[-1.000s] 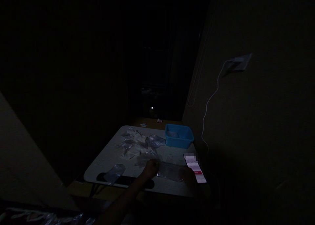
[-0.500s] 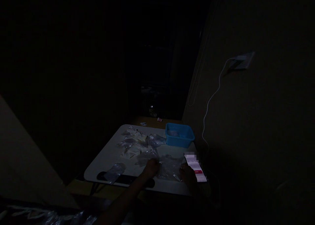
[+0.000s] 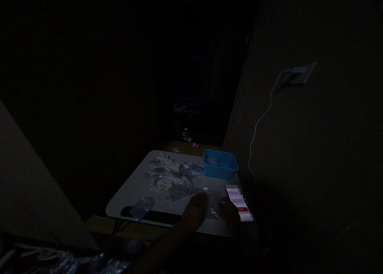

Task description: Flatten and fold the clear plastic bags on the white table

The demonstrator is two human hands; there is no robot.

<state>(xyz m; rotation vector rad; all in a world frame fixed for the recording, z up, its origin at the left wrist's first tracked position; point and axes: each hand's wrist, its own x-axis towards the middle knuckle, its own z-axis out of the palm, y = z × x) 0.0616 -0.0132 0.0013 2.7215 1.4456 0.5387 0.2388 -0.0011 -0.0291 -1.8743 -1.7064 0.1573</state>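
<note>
The room is very dark, so finger details are faint. A clear plastic bag [image 3: 213,202] lies at the near right of the white table [image 3: 131,190], between my two hands. My left hand [image 3: 195,211] is closed at the bag's left edge, knuckles up. At its right edge my right hand [image 3: 230,212] is closed too, with the fingers curled inward. A small shiny crumpled bit shows at the bag's near side. Just right of my right hand lies a lit phone [image 3: 238,202].
Several crumpled clear bags [image 3: 167,176] spread over the table's left and middle. Another bag [image 3: 143,207] lies near the front edge. A blue plastic basket [image 3: 220,171] stands at the back right. A white cable [image 3: 260,118] hangs from the wall outlet [image 3: 299,73].
The bag between my hands looks narrower now and flatter on the table. My left hand has moved right, towards my right hand. The whole view has shifted slightly.
</note>
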